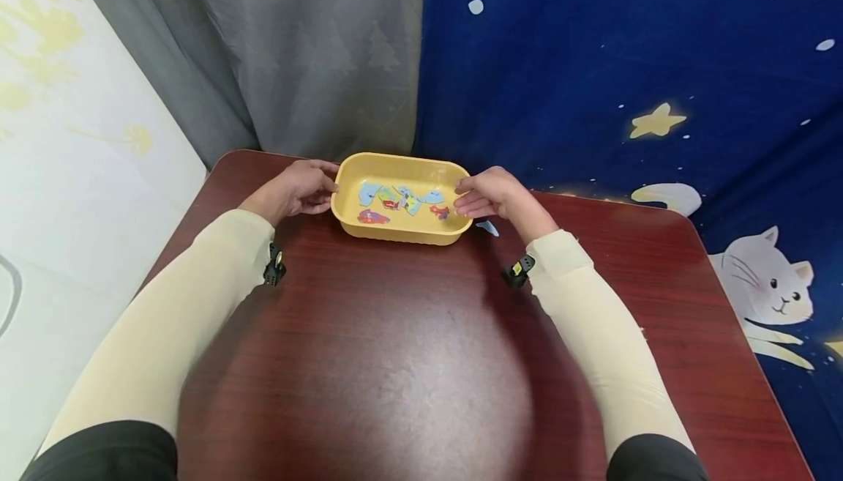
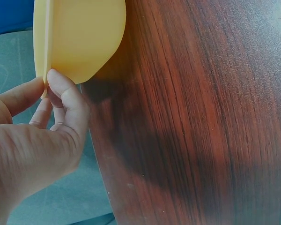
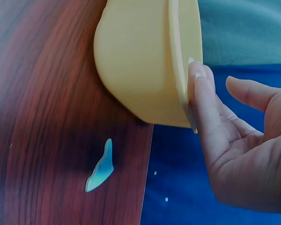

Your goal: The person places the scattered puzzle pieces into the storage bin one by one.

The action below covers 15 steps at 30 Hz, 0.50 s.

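A yellow plastic basin [image 1: 403, 235] stands at the far edge of the table. Inside it lie several flat, irregularly cut pieces [image 1: 372, 217] with blue, red and green printing. My left hand [image 1: 306, 187] pinches the basin's left rim between thumb and fingers, as the left wrist view shows. At the opposite end my right hand [image 1: 489, 194] touches the rim with extended fingertips [image 3: 199, 84], its thumb held apart. A small light-blue flat piece [image 3: 100, 169] lies on the table beside the basin, below the right hand.
The dark red wooden table [image 1: 395, 364] has a rounded far edge. Behind it hang a grey curtain [image 1: 329, 49] and a blue curtain [image 1: 560, 64] with stars and a cat print. A white patterned surface [image 1: 85, 173] is at the left.
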Tool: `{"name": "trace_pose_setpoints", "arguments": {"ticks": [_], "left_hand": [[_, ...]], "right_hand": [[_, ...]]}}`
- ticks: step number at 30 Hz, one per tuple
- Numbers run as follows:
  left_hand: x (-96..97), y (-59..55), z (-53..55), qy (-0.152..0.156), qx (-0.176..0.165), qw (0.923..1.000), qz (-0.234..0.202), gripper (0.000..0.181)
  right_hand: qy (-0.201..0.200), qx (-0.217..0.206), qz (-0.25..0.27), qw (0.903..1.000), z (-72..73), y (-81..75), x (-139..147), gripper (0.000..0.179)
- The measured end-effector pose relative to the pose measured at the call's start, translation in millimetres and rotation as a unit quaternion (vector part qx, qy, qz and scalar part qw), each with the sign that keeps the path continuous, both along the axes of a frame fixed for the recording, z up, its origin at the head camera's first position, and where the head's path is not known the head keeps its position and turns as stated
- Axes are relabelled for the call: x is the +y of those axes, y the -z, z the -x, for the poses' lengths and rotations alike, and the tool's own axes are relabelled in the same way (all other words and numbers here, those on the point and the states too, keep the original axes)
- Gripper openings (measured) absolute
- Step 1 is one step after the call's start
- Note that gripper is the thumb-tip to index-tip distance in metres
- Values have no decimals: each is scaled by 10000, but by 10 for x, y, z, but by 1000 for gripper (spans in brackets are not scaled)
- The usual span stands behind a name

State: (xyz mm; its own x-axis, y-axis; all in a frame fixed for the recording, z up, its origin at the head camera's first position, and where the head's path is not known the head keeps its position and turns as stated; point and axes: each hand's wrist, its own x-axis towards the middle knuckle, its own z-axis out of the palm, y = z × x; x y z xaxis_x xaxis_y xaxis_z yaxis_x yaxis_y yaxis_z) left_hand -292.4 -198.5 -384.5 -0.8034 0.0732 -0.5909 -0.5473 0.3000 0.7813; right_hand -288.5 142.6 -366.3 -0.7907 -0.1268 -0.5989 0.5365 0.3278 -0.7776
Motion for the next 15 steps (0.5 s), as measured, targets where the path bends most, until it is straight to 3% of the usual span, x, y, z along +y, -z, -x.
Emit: {"name": "trace_pose_setpoints", "arguments": {"ticks": [4,15], "left_hand": [[-4,13,-2,-6,5,10000,12,49],[-9,27,-7,2,59,9999,104,48]], "right_hand": [[53,45,29,10000,-59,17,83,27],[130,55,164,9998,-174,101,367,37]]}}
